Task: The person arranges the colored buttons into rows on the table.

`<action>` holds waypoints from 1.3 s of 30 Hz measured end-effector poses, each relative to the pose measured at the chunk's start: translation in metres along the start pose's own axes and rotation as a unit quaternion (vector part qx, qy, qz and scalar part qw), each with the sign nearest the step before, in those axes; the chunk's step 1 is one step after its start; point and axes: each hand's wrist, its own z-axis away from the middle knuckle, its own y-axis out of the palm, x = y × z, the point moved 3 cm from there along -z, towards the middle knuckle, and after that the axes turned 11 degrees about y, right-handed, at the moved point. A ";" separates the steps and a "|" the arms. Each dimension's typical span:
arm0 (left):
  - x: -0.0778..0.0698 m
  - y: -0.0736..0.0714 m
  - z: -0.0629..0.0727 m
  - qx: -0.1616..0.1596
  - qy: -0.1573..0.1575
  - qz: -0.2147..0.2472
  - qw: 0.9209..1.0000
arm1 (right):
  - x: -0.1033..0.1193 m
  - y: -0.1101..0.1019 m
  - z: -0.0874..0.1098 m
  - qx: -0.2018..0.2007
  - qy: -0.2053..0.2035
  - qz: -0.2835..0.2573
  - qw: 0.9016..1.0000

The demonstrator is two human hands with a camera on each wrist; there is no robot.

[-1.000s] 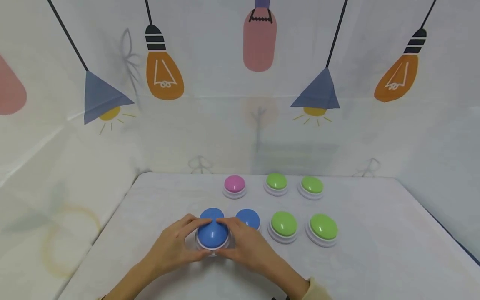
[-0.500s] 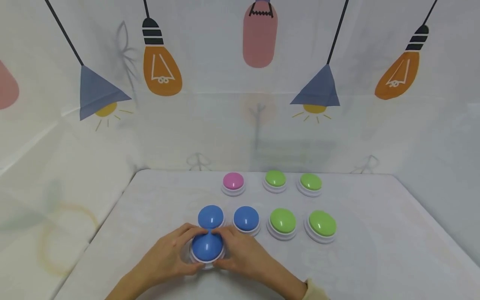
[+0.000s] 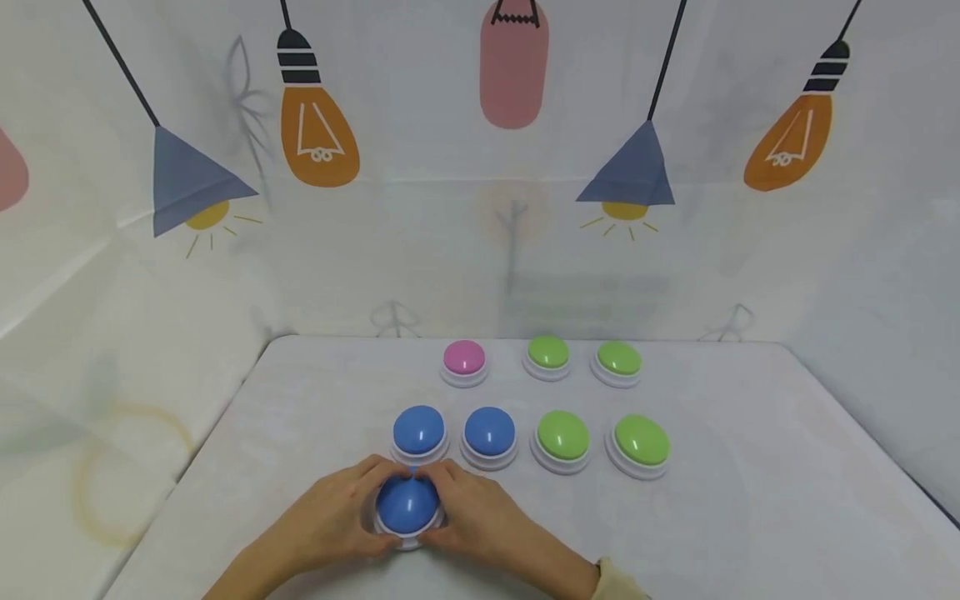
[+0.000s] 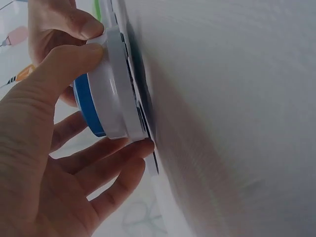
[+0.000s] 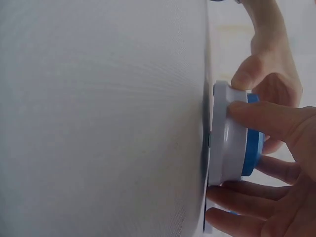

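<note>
A: Where is the front blue button [image 3: 407,504]?

B: Low in the head view, nearest the person, just in front of the left rear blue button [image 3: 418,430]

A: And the hands?

B: Both grip it: the left hand [image 3: 345,512] curls round one side, the right hand [image 3: 480,512] round the other, thumbs on the near edge of its white base [image 4: 116,98]

A: What might go wrong?

B: Uneven force from the two sides could twist or tip it, I'd say, and fingertips on the far side might nudge the left rear blue button, being so near. A thumb could also slip if the plastic is slick

A: Which way does it point?

B: Dome up, base down towards the surface [image 3: 712,525]; I can't tell whether it touches all round. It's circular from above, so no long axis lies along the surface
</note>
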 end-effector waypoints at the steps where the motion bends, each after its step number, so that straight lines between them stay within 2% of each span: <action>1: 0.000 0.001 0.000 0.001 0.003 0.001 1.000 | 0.000 0.000 0.000 0.002 -0.002 0.001 1.000; 7: -0.001 0.003 0.002 0.016 0.003 0.006 1.000 | 0.001 0.004 0.001 0.014 -0.017 0.009 1.000; 12: -0.001 0.005 0.001 0.038 -0.015 0.021 0.999 | 0.001 0.004 0.002 0.010 -0.021 0.024 0.999; 16: -0.002 0.007 0.002 0.054 -0.024 0.026 0.998 | 0.002 0.005 0.003 0.023 -0.015 0.025 0.999; 25: -0.002 0.004 0.005 0.031 0.009 0.004 0.999 | 0.001 0.002 0.003 0.060 -0.012 0.013 0.998; 28: -0.002 0.004 0.006 0.033 0.011 0.006 0.999 | 0.001 0.001 0.003 0.069 -0.010 0.004 0.998; 32: -0.002 0.003 0.006 0.045 0.003 0.013 0.999 | 0.001 -0.001 0.003 0.076 -0.005 0.001 0.997; 39: -0.002 -0.003 0.003 0.074 -0.035 0.021 0.996 | -0.002 -0.008 0.000 0.075 0.020 -0.001 0.997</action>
